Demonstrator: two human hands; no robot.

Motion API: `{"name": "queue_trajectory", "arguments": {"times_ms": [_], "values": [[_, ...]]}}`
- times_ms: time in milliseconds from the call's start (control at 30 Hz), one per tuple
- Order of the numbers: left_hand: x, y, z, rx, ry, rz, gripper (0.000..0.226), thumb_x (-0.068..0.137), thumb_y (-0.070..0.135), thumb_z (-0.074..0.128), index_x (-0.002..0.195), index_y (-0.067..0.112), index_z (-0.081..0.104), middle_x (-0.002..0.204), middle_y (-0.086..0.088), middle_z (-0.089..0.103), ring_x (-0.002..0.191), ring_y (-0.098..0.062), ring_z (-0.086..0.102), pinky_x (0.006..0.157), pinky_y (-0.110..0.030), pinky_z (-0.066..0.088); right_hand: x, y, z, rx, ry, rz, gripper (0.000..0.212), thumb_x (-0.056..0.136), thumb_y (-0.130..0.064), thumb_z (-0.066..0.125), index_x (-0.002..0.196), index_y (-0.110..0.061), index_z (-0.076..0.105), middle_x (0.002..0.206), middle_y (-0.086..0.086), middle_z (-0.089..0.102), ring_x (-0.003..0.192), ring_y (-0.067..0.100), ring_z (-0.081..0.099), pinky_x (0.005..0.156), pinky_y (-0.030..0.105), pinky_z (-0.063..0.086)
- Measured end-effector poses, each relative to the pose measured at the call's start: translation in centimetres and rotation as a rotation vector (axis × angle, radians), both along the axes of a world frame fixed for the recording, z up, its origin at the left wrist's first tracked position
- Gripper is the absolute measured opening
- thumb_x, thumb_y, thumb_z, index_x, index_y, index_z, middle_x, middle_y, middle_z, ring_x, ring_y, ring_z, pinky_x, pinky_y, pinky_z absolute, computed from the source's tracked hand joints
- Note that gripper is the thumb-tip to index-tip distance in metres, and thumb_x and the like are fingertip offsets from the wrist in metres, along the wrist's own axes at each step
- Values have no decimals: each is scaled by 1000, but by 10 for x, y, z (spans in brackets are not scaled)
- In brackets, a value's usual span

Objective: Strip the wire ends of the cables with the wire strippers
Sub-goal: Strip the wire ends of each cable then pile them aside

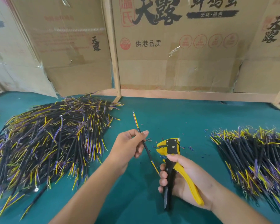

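My left hand [129, 146] pinches one black cable [146, 147] near its middle, holding it slanted above the table. Yellow, red and purple wire ends show at the cable's far tip and at its near tip. My right hand [186, 177] grips the handles of the yellow and black wire strippers [170, 149], whose jaws point up and left, just right of the cable. The jaws hold nothing.
A big heap of black cables with coloured wire ends [44, 143] covers the left of the green table [168, 113]. A smaller pile [255, 156] lies at the right. Small bits of stripped insulation [191, 148] lie scattered by the strippers. Cardboard boxes [176, 50] wall off the back.
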State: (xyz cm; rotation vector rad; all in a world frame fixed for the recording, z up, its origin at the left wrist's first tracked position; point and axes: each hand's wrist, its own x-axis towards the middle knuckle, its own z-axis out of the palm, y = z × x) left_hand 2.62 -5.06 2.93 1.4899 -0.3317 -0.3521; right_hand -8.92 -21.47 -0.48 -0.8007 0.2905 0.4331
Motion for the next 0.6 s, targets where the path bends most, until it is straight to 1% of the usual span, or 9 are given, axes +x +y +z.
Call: {"name": "queue_trajectory", "arguments": {"times_ms": [100,267,333,400,467,600], "values": [[0,-1,1,-9,29,-18,30,95,28,65,75,10,51,48,-3,45,40,-16,31,42,-23,30,0,-1,-1,4,-9,14,42,67,-37,88,80,-2,71,73,14,54,62,31,55,70,48,53],[-2,-1,0,-19,14,-10,27,94,27,66,81,6,53,49,-3,45,39,-16,32,42,-23,30,-3,1,6,0,-32,31,41,69,-36,89,84,-2,71,76,13,56,64,30,56,71,46,54],[-2,-1,0,-32,21,9,27,94,26,66,81,7,53,49,-3,46,39,-17,32,42,-24,30,-6,1,11,-10,-61,45,38,75,-35,86,87,-3,71,78,13,57,66,29,56,75,46,55],[-3,-2,1,-43,47,12,31,93,28,67,75,10,49,50,-2,47,38,-15,34,42,-23,29,-10,2,19,-39,-88,62,31,81,-31,81,89,-3,70,81,12,57,69,28,56,77,46,54],[-5,-2,2,-53,69,3,33,93,28,67,71,16,46,50,-2,49,37,-14,35,42,-22,29,-14,4,24,-84,-103,38,27,82,-25,78,91,-2,68,81,13,57,69,28,56,75,46,55],[-8,-2,5,-65,89,3,31,94,28,67,74,17,46,50,-2,50,37,-14,36,41,-23,29,-18,8,32,-143,-141,-11,21,82,-16,73,91,-1,63,79,15,55,68,29,54,73,47,55]]}}
